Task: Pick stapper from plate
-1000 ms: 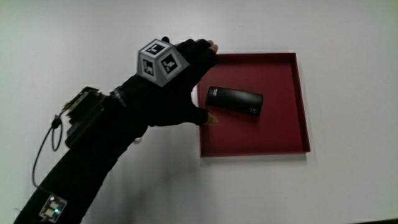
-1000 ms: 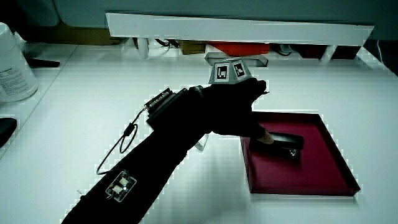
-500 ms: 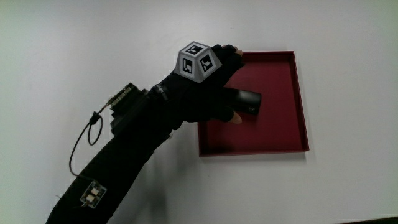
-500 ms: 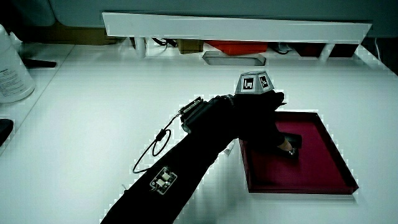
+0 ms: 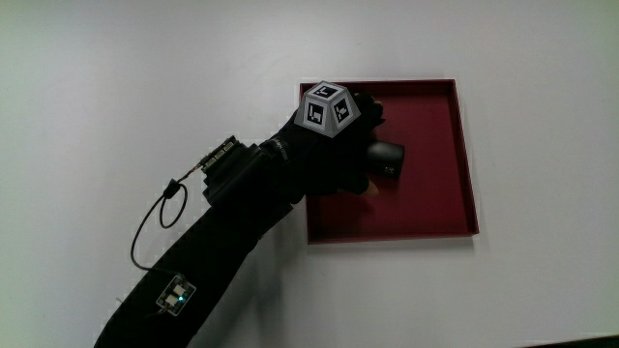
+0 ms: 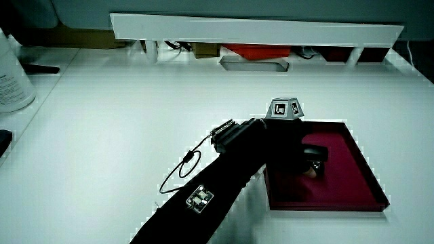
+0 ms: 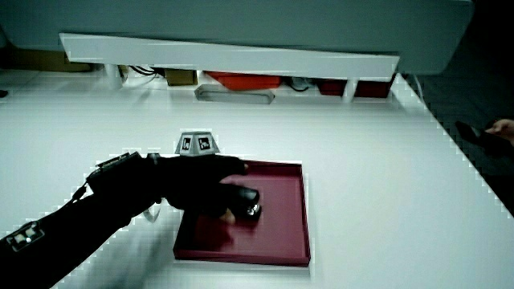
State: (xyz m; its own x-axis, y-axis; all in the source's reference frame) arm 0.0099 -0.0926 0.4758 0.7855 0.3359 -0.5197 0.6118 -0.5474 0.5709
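White tabletop (image 5: pixel 116 77) carries a red plate (image 5: pixel 440 208); the hand (image 5: pixel 338 155) curls around the stapler (image 5: pixel 389 159) inside it.

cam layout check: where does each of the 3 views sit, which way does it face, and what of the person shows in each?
Main view: overhead, looking straight down on the red tray; shows the hand on the stapler, plus the forearm.
Side view: from the person's side, facing forward and down toward the partition; hand and forearm.
Side view: same facing, set off sideways; hand and forearm.
Shared: all three show the tray, stapler and hand; both side views show the partition.
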